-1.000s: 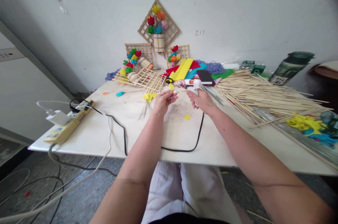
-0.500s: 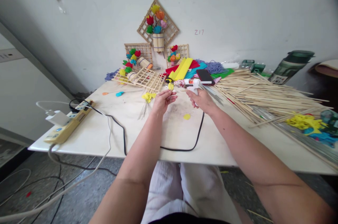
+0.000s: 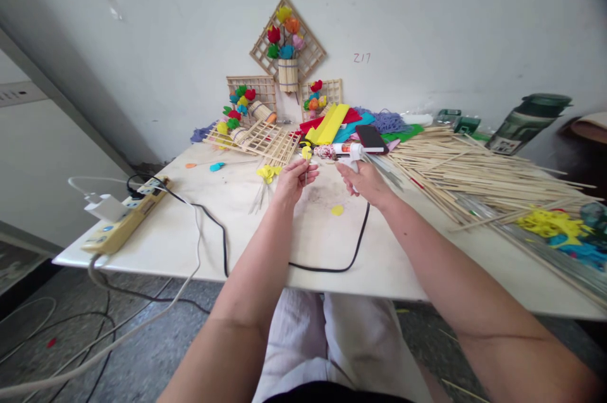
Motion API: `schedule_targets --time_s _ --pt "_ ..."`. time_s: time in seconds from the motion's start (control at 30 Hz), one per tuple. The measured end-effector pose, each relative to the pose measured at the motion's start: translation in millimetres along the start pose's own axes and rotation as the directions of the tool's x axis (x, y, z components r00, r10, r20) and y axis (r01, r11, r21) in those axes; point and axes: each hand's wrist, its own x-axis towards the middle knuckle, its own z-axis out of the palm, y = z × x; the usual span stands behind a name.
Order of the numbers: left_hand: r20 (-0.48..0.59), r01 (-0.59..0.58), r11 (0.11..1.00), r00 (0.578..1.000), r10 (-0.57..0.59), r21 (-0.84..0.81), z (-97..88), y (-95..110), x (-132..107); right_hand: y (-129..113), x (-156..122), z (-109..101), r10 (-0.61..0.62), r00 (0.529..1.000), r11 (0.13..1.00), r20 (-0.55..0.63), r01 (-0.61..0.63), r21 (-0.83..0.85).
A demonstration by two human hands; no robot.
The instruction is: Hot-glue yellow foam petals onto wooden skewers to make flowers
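Pinched in my left hand (image 3: 296,180) is the thin stem of a small yellow paper flower (image 3: 306,152), held upright above the table. My right hand (image 3: 363,180) grips a white hot glue gun (image 3: 349,150) by its handle. The gun's stained nozzle end points left, close beside the yellow flower; I cannot tell whether they touch. A yellow paper disc (image 3: 337,210) lies on the table below my hands. Left of my left hand lie yellow paper flowers (image 3: 268,173) on wire stems.
A power strip (image 3: 123,216) sits at the left edge, with a black cord (image 3: 327,269) looping along the front. Bamboo sticks (image 3: 465,166) and a dark green bottle (image 3: 528,123) are right. Lattice panels with paper flowers (image 3: 288,52) stand at the back, near a phone (image 3: 370,139).
The view has shifted slightly. My hands keep nearly the same pose, with the glue gun's nozzle still beside the yellow flower.
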Motion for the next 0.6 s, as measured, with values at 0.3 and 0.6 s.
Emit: schedule_targets --time_s 0.3,0.6 --pt "-0.007 -0.013 1.0 1.0 0.013 -0.021 -1.6 -0.4 1.2 0.2 0.7 -0.7 0.016 0.999 1.0 0.028 -0.016 -0.021" --pt "-0.013 -0.006 1.0 1.0 0.006 -0.029 -1.2 -0.5 1.8 -3.6 -0.2 -2.0 0.028 1.0 0.999 -0.006 -0.029 -0.046"
